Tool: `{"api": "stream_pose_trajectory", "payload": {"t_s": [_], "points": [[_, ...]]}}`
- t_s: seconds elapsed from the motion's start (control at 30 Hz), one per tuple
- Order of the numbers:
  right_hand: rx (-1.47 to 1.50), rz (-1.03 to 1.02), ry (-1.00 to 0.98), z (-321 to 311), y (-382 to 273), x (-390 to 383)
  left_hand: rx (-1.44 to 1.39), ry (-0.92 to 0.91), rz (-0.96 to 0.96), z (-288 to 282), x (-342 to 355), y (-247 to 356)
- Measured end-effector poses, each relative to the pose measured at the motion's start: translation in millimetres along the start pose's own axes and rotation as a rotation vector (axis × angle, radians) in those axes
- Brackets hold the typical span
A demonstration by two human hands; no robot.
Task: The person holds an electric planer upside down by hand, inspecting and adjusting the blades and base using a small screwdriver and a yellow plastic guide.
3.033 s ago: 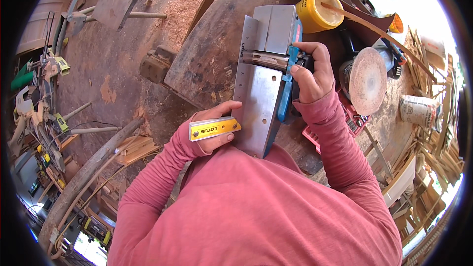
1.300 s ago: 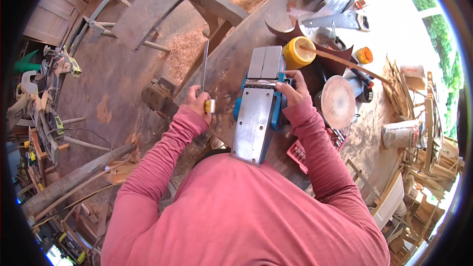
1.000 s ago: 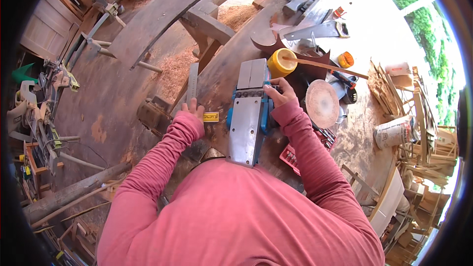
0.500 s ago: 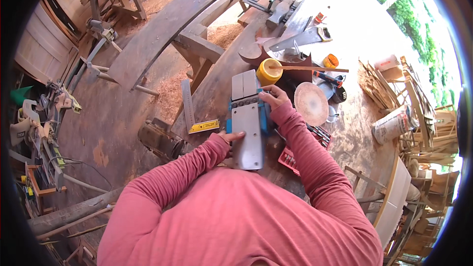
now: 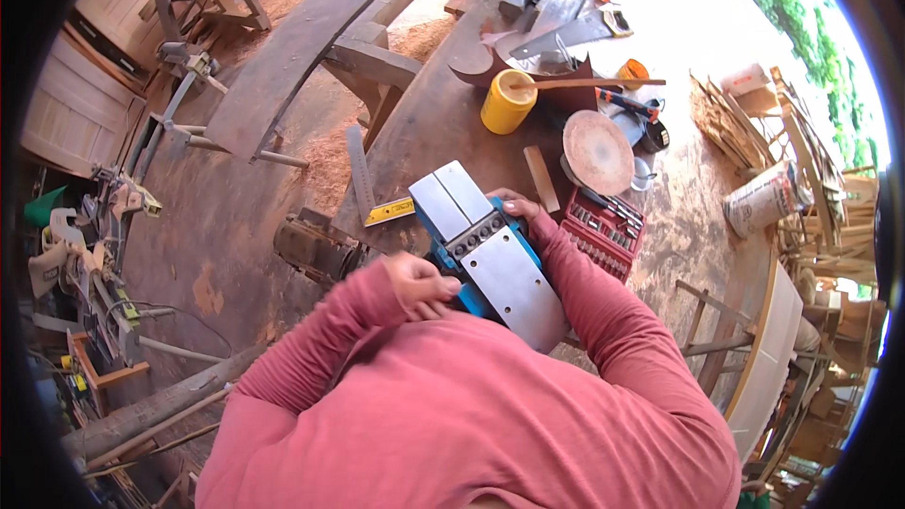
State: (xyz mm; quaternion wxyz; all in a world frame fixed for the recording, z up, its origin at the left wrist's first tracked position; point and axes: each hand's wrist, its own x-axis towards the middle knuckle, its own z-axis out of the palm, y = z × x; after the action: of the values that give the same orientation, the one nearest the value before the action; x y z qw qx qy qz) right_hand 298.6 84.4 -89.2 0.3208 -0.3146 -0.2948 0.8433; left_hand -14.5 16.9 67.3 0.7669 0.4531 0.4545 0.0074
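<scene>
Blue planer point(image 5: 517, 287) has turned since a moment ago: it stood straight, and now it slants, with its far end to the left. The left hand point(image 5: 421, 285) has come off its metal bottom and is now by its left side.

The right hand point(image 5: 521, 209) has its fingers closed on the right side of the planer. The left hand has its fingers curled in, but it is a bit blurry, so I cannot tell if it holds something small or touches the planer. The planer is upside down in front of the belly, with its shiny flat bottom facing up.

Just past the planer, on the left, a square with a yellow handle point(image 5: 388, 212) lies on the counter point(image 5: 429, 132). To the right of the planer are a thin strip of wood point(image 5: 541, 177) and an open red tool box point(image 5: 634, 250) full of small metal bits. Farther out stands a yellow tub point(image 5: 504, 115) with a long stick point(image 5: 603, 83) across its top. A big round disc point(image 5: 600, 153) is near it, and a saw point(image 5: 566, 35) lies beyond.
</scene>
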Motion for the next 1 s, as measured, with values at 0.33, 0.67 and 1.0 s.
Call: {"api": "stream_pose_trajectory", "payload": {"t_s": [0.33,0.67,1.0], "points": [[-0.513,0.242,-0.078,14.7,-37.2,57.3,1.034,0.548,0.344,-74.5,111.2,48.7],[-1.735,0.28,0.391,0.5,-75.4,26.5,1.202,0.337,0.068,-50.9,100.0,64.7],[-1.97,0.607,0.349,-18.2,-53.9,25.1,1.301,0.278,-0.06,-40.8,101.7,83.9]]}}
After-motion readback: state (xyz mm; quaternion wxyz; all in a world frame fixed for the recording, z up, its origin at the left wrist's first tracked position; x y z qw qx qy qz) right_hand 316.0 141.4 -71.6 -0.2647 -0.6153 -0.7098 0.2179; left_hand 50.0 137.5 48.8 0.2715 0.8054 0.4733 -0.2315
